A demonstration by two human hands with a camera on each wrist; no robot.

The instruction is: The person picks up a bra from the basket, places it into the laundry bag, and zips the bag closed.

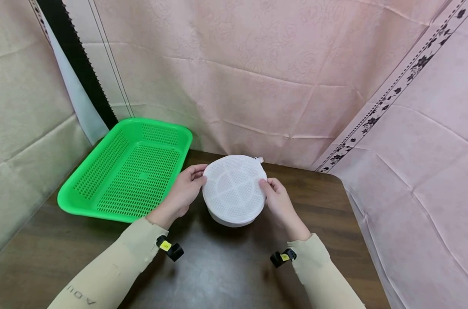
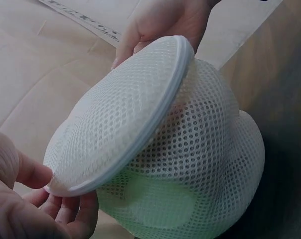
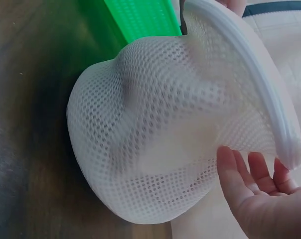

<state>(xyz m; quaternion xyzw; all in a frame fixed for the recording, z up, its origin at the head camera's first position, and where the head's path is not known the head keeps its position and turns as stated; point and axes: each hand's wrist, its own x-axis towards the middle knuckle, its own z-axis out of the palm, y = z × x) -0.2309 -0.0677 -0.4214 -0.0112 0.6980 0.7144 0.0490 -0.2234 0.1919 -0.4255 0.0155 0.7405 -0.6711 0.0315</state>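
Note:
A round white mesh laundry bag [image 1: 234, 189] is held up over the table, its flat circular end turned toward the head camera. My left hand [image 1: 183, 192] pinches the rim on the left, thumb on the upper side and fingers underneath. On the opposite edge, my right hand [image 1: 281, 204] pinches the rim in the same way. Below the stiff rim, the soft mesh body [image 2: 195, 134] sags and bulges in the left wrist view. A small white tab [image 1: 259, 159] sticks out at the rim's far right.
To the left stands a green plastic basket [image 1: 65, 201] with slotted sides and bottom. Dark wooden table [image 1: 218, 274] lies under everything, its rounded corner at the right. Pale fabric curtains [image 1: 257, 86] surround it at the back and sides.

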